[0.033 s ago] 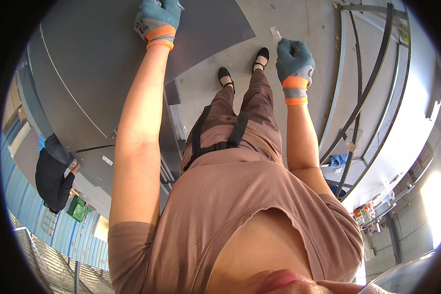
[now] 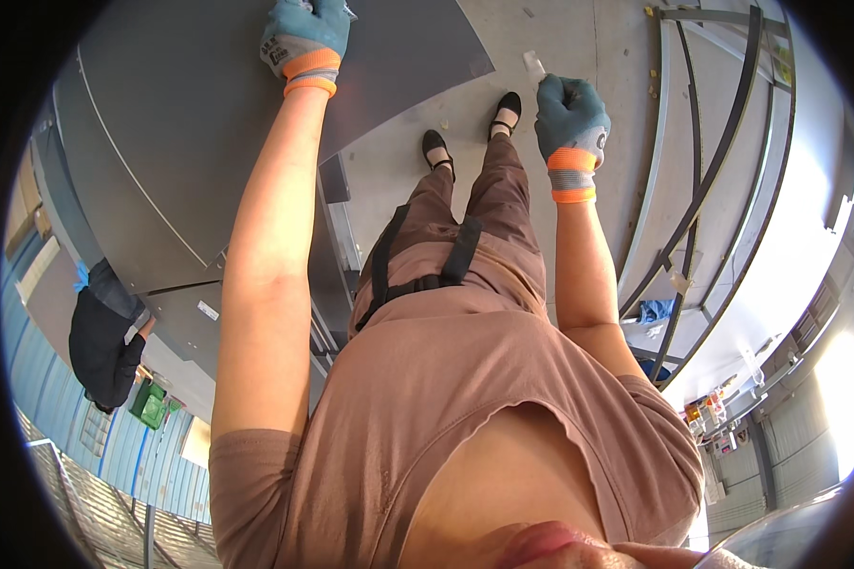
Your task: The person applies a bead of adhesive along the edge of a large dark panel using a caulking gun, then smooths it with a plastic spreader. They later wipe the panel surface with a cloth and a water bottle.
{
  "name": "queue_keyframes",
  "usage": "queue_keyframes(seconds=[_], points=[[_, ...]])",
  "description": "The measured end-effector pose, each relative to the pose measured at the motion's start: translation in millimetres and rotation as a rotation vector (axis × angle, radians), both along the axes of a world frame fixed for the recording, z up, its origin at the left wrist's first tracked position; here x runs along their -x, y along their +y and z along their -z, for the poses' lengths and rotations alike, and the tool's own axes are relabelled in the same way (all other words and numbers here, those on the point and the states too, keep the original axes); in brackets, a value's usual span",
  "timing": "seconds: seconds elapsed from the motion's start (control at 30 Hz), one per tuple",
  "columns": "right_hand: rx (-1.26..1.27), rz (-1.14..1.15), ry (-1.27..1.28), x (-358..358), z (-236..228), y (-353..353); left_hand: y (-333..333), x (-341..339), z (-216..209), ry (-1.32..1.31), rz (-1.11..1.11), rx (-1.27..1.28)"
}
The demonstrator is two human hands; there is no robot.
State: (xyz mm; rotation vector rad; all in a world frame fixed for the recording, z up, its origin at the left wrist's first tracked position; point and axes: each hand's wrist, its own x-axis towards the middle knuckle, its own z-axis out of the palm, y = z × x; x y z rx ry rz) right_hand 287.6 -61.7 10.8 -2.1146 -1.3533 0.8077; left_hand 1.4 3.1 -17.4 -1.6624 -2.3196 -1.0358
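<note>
My left hand [image 2: 306, 40], in a blue-grey work glove with an orange-striped cuff, is over a large dark grey panel [image 2: 389, 66] at the top. Its fingers are curled, and the upper picture edge cuts them off partly. A small pale bit pokes out beside them, too little to name. To the right, above the floor and apart from the panel, my gloved right hand [image 2: 571, 119] is closed round a small whitish translucent flat piece [image 2: 534, 66]. Its end points up and to the left; the fingers hide the rest.
A dark metal frame [image 2: 745, 104] stands at my right, with blue cloth [image 2: 655, 310] by its lower part. Grey concrete floor [image 2: 607, 57] lies between frame and panel. A person in black [image 2: 104, 346] bends over at far left, near a green bin [image 2: 149, 403].
</note>
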Motion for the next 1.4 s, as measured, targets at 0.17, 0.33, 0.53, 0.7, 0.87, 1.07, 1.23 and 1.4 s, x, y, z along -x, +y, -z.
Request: queue_keyframes(seconds=[0.17, 0.33, 0.53, 0.7, 0.87, 1.07, 1.23, 1.4], points=[[-0.012, 0.054, 0.068, -0.1, 2.9, 2.5, 1.0, -2.0, -3.7, -0.071, 0.020, 0.025], [0.019, 0.098, 0.219, -5.3, 17.2, 2.6, 1.5, 1.1, -0.6, -0.030, 0.002, 0.013], [0.122, 0.139, 0.443, -6.4, 19.9, 4.7, 3.4, -0.4, -4.5, -0.088, -0.006, 0.073], [0.377, 0.230, 1.202, -17.7, 16.1, 4.8, 3.0, -1.8, -4.7, -0.095, -0.011, 0.103], [0.754, 0.250, 2.101, -32.8, 43.7, 2.6, 2.4, 2.0, 2.2, -0.036, -0.006, 0.019], [0.553, 0.157, 1.748, -10.5, 34.7, -9.8, 0.3, -0.4, -6.4, -0.109, 0.003, 0.097], [0.233, 0.187, 1.119, 26.6, 5.2, -17.9, -0.9, 3.1, 0.4, -0.068, -0.002, 0.050], [0.157, 0.156, 0.968, 34.4, 11.1, -18.4, -0.7, 0.9, -0.3, -0.068, -0.027, 0.056]])
